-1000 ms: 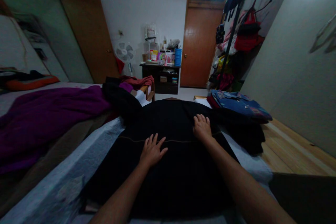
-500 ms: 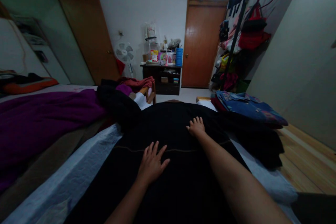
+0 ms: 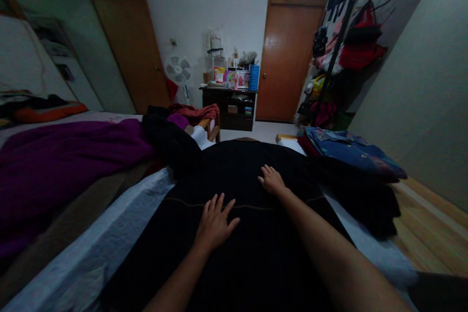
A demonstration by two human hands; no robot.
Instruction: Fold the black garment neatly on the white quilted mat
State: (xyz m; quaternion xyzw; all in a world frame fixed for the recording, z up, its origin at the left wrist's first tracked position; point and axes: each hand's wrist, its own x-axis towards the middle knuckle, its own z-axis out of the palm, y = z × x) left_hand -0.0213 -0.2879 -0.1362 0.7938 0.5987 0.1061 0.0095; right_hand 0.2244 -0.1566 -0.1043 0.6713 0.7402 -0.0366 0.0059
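A black long-sleeved garment (image 3: pixel 234 170) lies spread over the bed, its sleeves reaching out to both sides and a thin brown seam line running across it. My left hand (image 3: pixel 215 224) rests palm down on the cloth near that line, fingers spread. Farther up and to the right, my right hand (image 3: pixel 271 180) lies flat on the same garment with its fingers stretched out. Neither hand grips anything. The garment's near end runs out of view below my arms.
Purple clothing (image 3: pixel 80 156) lies on the left beside a white mattress edge (image 3: pixel 139 204). A folded denim jacket (image 3: pixel 351 148) sits on the right past the black sleeve. Beyond the bed stand a dark cabinet (image 3: pixel 228 122), a white fan (image 3: pixel 178 70) and a brown door (image 3: pixel 288 58).
The view has shifted slightly, so the room appears a little farther right. My right hand has come slightly left and nearer on the cloth; my left hand stays flat by the seam line.
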